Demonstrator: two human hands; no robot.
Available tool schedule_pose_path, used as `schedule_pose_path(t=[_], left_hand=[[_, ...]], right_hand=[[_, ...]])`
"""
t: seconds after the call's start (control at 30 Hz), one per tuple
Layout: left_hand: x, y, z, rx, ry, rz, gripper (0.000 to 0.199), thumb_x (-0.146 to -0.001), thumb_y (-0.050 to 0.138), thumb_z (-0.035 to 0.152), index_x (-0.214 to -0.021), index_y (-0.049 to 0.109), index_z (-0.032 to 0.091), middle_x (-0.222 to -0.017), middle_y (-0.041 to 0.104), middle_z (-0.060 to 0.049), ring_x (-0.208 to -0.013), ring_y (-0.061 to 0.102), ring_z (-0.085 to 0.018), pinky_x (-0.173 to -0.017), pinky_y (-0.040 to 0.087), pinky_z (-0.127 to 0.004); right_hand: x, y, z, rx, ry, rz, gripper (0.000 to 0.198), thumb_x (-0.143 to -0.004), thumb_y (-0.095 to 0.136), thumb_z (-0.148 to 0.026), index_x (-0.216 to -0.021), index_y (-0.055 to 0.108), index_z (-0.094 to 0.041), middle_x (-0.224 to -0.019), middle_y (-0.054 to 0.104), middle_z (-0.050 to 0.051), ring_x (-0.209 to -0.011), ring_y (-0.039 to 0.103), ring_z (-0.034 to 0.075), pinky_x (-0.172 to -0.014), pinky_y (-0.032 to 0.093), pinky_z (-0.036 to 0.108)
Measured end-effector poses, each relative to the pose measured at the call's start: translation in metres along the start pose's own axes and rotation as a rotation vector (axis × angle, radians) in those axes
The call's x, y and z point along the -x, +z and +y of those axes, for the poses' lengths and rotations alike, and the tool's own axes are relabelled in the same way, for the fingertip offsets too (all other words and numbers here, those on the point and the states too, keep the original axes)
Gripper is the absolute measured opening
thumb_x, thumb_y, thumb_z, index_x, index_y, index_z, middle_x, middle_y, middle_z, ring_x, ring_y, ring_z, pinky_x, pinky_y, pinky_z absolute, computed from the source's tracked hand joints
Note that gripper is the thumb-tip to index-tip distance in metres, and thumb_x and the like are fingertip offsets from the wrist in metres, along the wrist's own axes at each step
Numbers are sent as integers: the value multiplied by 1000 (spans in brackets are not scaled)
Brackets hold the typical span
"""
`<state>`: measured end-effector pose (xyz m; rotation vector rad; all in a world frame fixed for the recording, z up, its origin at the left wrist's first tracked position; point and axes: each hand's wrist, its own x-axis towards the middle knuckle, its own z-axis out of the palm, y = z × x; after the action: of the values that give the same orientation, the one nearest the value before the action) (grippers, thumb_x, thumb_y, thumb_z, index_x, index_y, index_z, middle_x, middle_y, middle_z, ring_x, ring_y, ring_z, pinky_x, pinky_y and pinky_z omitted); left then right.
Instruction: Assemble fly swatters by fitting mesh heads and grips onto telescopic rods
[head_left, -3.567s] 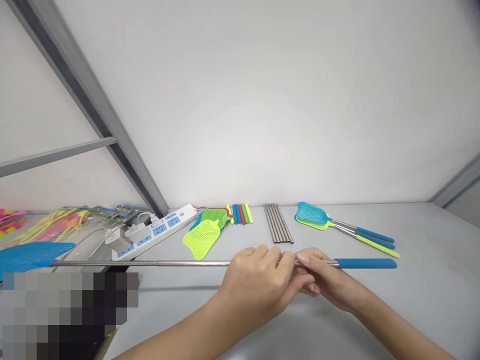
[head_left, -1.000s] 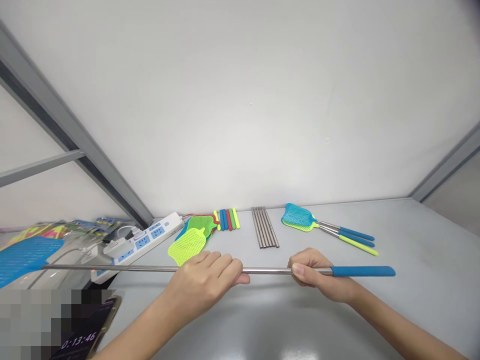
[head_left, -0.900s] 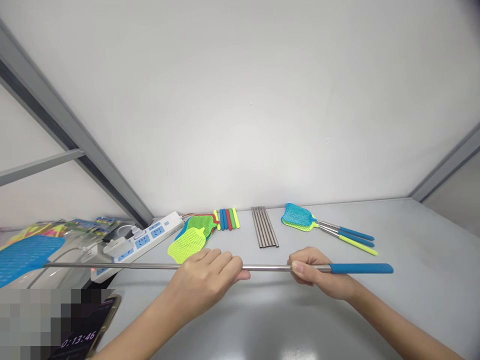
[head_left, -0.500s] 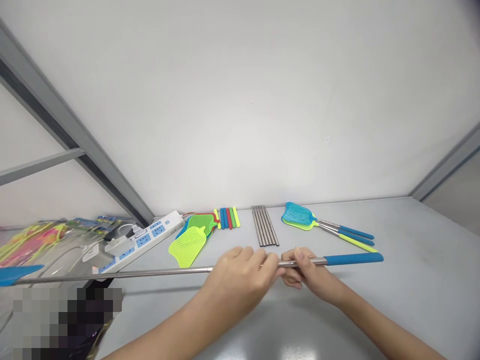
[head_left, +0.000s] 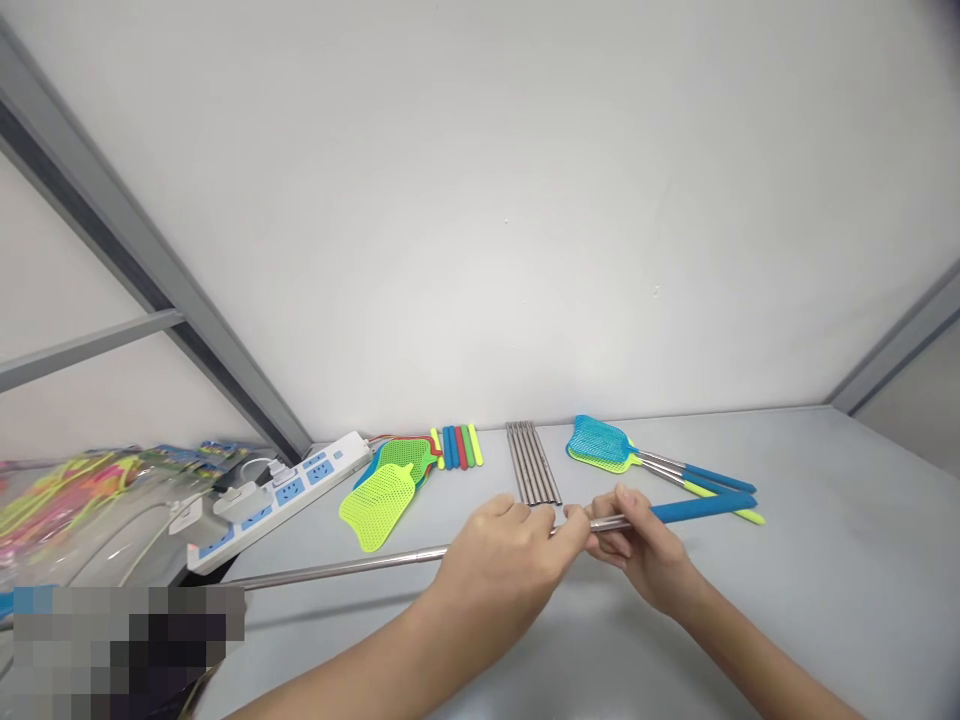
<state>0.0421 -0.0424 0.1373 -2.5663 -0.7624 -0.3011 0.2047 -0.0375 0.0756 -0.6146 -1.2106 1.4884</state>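
Observation:
Across the front of the table I hold a long telescopic fly swatter (head_left: 337, 569) with a metal rod and a blue grip (head_left: 701, 507). My left hand (head_left: 506, 560) is closed around the rod near its middle. Just left of the blue grip, my right hand (head_left: 637, 545) has its fingers and thumb closed on the metal. The rod tilts slightly, its grip end higher in view. Its blue head is mostly hidden by a blurred patch at the far left. Behind my hands lies a row of metal rods (head_left: 534, 463).
Finished-looking fly swatters (head_left: 600, 442) lie at the back right. Loose swatter heads (head_left: 379, 508) and coloured grips (head_left: 459, 447) lie left of the rods. A white power strip (head_left: 289, 495) with chargers and plastic bags (head_left: 105, 510) sit at the left. A wall (head_left: 510, 250) stands behind.
The swatter has tilted, its head end going down and its grip end rising slightly. My right hand has shifted a little to the right along with my left. The view has moved slightly.

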Motion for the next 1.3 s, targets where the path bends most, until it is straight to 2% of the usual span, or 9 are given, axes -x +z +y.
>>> schedule_pose_path(t=[0.07, 0.13, 0.3, 0.53, 0.67, 0.77, 0.97, 1.1, 1.3], left_hand=[[1, -1, -1, -4, 10, -37, 42, -64, 47, 5, -104, 40, 15, -58, 49, 4, -45, 44, -11, -46, 30, -25], [1, -1, 0, -6, 15, -44, 48, -60, 47, 3, -106, 39, 14, -58, 50, 4, -45, 44, -11, -46, 30, -25], [1, 4, 4, 23, 2, 1, 37, -60, 45, 3, -95, 44, 15, -58, 48, 3, -48, 44, -12, -46, 30, -25], [3, 11, 10, 96, -45, 77, 28, -63, 41, 1, -85, 45, 18, -58, 43, 3, -50, 42, -12, -46, 31, -25], [4, 15, 12, 142, -71, 36, 30, -61, 43, 1, -85, 45, 19, -62, 45, 2, -55, 44, -13, -44, 31, -24], [5, 15, 11, 173, -82, -1, 32, -62, 44, 1, -87, 45, 21, -63, 46, 3, -55, 45, -12, -41, 29, -23], [1, 13, 8, 130, -110, 152, 5, -75, 45, 17, -72, 48, 20, -55, 47, 4, -50, 46, -11, -42, 30, -24], [-4, 11, 6, 138, -162, 187, 20, -79, 40, 31, -65, 48, 19, -51, 48, 4, -46, 46, -11, -42, 29, -24], [-10, 8, 2, 154, -173, 127, 27, -79, 39, 36, -57, 44, 19, -45, 45, 5, -41, 44, -11, -40, 25, -25]], right_hand=[[1, -1, -4, 1, 24, -17, 45, -81, 33, -37, -42, 33, -16, -42, 22, -4, -42, 25, 8, -44, 18, 25], [2, -2, -6, 16, 67, -57, 44, -81, 34, -33, -40, 35, -16, -40, 23, -4, -41, 27, 8, -44, 18, 25], [3, 0, -2, -41, 109, -155, 43, -80, 32, -33, -42, 40, -15, -40, 28, -3, -41, 28, 8, -43, 19, 25], [3, 2, 4, -135, 95, -190, 33, -76, 34, -30, -50, 46, -13, -42, 33, -1, -42, 30, 10, -44, 21, 25], [2, 3, 6, -175, 81, -175, 28, -71, 40, -29, -47, 44, -13, -42, 33, -1, -43, 30, 10, -44, 20, 26], [3, 5, 8, -166, 60, -136, 30, -72, 40, -30, -47, 43, -14, -41, 32, -1, -43, 30, 10, -44, 21, 26], [4, 10, 4, 30, 127, -115, 46, -82, 31, -35, -42, 38, -15, -40, 33, -2, -43, 34, 9, -46, 23, 25], [0, 7, -8, 64, 194, -169, 48, -83, 31, -30, -38, 33, -16, -36, 27, -4, -41, 31, 8, -44, 22, 25], [-1, -1, -25, 84, 235, -202, 42, -81, 37, -32, -43, 30, -16, -41, 25, -5, -40, 25, 6, -42, 18, 23]])
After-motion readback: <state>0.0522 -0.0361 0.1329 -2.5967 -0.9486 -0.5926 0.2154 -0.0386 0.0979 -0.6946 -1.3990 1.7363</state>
